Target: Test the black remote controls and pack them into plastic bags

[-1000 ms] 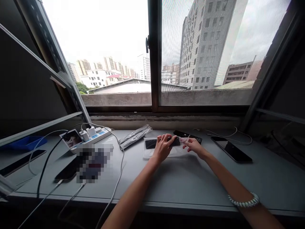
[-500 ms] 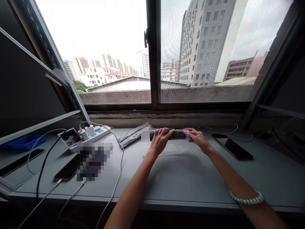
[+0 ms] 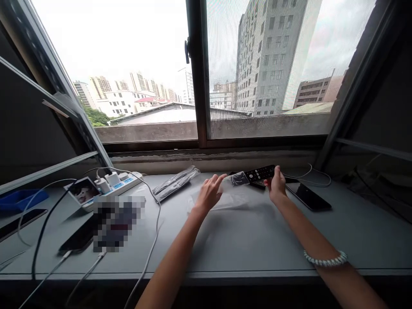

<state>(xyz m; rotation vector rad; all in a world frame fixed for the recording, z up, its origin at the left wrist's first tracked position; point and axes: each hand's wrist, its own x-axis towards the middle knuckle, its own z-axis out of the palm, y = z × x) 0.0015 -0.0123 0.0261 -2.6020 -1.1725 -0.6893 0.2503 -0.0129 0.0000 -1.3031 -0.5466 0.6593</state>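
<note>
In my right hand (image 3: pixel 277 187) is a black remote control (image 3: pixel 261 173) with several light buttons, gripped by its right end. Its left end is still inside a clear plastic sleeve (image 3: pixel 237 179). My left hand (image 3: pixel 208 195) has its fingers closed on the other end of that sleeve. Below the sleeve, a flat clear plastic bag (image 3: pixel 230 201) lies on the table. Further left lies a dark, long item in clear plastic wrap (image 3: pixel 177 183). Another dark object, partly hidden, shows just behind and under the remote.
A black phone (image 3: pixel 310 196) lies on the right of the grey table (image 3: pixel 244 244). At left are a white power strip (image 3: pixel 124 184) with chargers, a picture card (image 3: pixel 82 192), a charging phone (image 3: pixel 77 234), a blue tray (image 3: pixel 24 199) and trailing cables. A window rises behind.
My right hand has moved right with the remote, which now sticks out of the sleeve with its buttons showing. My left hand has shifted slightly left and down. The view has turned a little.
</note>
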